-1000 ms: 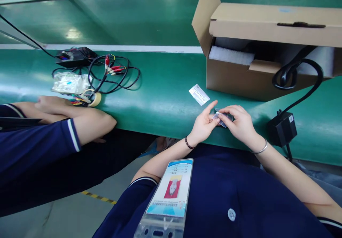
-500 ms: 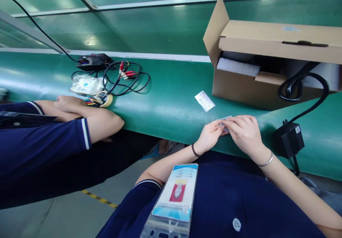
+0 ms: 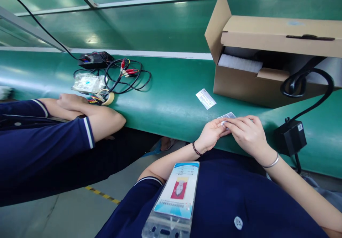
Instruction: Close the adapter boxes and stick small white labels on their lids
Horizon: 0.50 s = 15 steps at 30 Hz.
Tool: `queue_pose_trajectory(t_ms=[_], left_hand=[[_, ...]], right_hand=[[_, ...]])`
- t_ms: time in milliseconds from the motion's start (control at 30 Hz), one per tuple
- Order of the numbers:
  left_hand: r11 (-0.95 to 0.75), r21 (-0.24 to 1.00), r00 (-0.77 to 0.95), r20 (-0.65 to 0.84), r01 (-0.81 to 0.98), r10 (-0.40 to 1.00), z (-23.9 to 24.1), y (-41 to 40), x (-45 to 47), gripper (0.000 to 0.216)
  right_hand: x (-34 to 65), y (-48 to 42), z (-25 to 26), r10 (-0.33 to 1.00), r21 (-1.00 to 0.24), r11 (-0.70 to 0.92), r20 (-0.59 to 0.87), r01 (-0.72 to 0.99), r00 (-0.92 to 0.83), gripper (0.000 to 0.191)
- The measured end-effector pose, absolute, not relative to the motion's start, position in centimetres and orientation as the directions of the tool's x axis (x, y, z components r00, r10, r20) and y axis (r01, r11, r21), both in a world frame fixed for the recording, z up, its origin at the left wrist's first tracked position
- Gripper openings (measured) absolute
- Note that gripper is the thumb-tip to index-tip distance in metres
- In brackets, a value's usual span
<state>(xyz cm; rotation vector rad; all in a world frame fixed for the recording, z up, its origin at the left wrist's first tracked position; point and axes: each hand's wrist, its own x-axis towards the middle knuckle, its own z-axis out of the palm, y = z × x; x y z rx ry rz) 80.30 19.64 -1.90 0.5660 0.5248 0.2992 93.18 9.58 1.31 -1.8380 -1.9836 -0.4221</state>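
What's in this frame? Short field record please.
surface: green belt
left hand: pinching small label sheet
right hand: fingertips on same sheet
spare label strip: flat on belt, apart from hands
cardboard box: open, on its side
black adapter: at belt edge
co-worker's arms: resting on belt

A green belt (image 3: pixel 165 99) carries an open cardboard box (image 3: pixel 267 67), a white label strip (image 3: pixel 205 99), a black adapter (image 3: pixel 291 137), tangled clip leads (image 3: pixel 128 75), a plastic bag (image 3: pixel 87 83) and a tape roll (image 3: pixel 108 97).
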Motion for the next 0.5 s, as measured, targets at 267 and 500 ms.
queue_pose_trajectory(t_ms=[267, 500], left_hand=[[0.762, 0.641, 0.809, -0.399, -0.090, 0.431, -2.14, 19.40, 80.21, 0.033], [0.798, 0.596, 0.825, -0.402, -0.095, 0.398, -1.64, 19.46, 80.23, 0.028]], right_hand=[[93.08, 9.91, 1.01, 0.888, -0.232, -0.010, 0.445, 0.973, 0.115, 0.019], [93.14, 9.45, 1.07, 0.868, -0.151, 0.091, 0.496, 0.984, -0.004, 0.026]])
